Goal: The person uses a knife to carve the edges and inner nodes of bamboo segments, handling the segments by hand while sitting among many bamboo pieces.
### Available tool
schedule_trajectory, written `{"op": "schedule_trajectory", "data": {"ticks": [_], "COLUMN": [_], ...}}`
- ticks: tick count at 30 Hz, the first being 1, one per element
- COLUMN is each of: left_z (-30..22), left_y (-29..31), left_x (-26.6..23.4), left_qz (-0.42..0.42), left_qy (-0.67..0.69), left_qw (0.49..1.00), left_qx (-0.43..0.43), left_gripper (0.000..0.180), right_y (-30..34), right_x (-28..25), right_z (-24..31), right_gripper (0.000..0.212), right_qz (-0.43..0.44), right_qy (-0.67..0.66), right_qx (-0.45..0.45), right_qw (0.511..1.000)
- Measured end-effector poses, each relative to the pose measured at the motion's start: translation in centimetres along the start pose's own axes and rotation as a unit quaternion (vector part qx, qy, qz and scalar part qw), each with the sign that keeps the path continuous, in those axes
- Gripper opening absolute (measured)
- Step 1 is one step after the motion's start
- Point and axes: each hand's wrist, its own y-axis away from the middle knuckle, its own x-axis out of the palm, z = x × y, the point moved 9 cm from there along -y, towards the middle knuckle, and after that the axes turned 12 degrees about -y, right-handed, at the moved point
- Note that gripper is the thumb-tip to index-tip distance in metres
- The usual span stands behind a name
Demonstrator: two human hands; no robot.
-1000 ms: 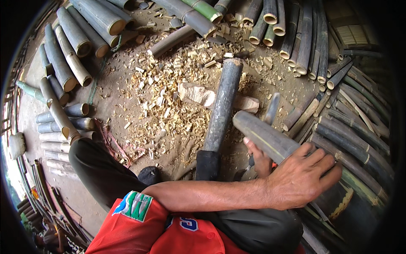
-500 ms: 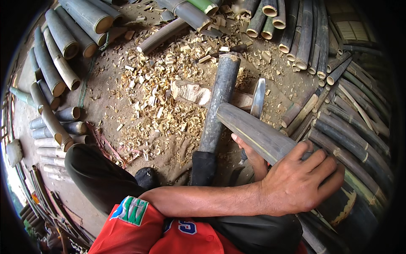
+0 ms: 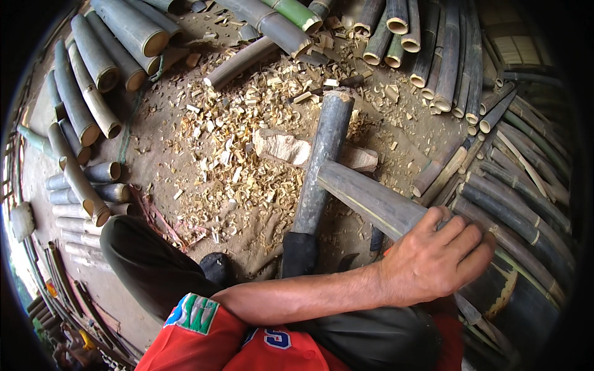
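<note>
The left hand [image 3: 436, 260] reaches across the body and lies palm-down on a dark bamboo pole [image 3: 371, 201], fingers curled over it, holding it down. The pole's far end rests on an upright bamboo piece [image 3: 322, 167] beside a wood block [image 3: 281, 148]. The right hand is not visible. I think the round pole could roll or slip off this narrow support, because the ground [image 3: 216, 154] is covered with loose chips.
</note>
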Motion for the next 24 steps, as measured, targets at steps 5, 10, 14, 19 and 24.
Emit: {"op": "schedule_trajectory", "data": {"ticks": [5, 10, 14, 19, 24], "left_z": [-0.4, 8.8, 27.6, 39.1, 37.0], "left_y": [-0.1, -7.3, -6.1, 8.5, 8.2], "left_x": [0.7, -3.5, -18.3, -36.0, -34.7], "left_qz": [0.027, 0.051, -0.031, -0.015, 0.027], "left_qy": [-0.014, -0.018, -0.153, -0.451, -0.633], "left_qw": [0.999, 0.991, 0.914, 0.689, 0.657], "left_qx": [0.015, -0.125, -0.373, -0.567, -0.408], "left_gripper": [0.028, 0.037, 0.053, 0.075, 0.106], "right_y": [1.1, 3.8, 12.1, 13.2, 9.8], "right_x": [0.8, -1.3, -1.2, 3.4, 6.3], "right_z": [-1.1, -3.7, -9.5, -7.4, -2.3], "right_gripper": [0.016, 0.016, 0.029, 0.033, 0.017], "right_qz": [0.031, -0.069, -0.253, -0.343, -0.33], "right_qy": [0.062, -0.062, -0.348, -0.661, -0.787], "right_qx": [-0.023, 0.088, 0.285, 0.387, 0.402], "right_qw": [0.997, 0.992, 0.857, 0.544, 0.331]}}
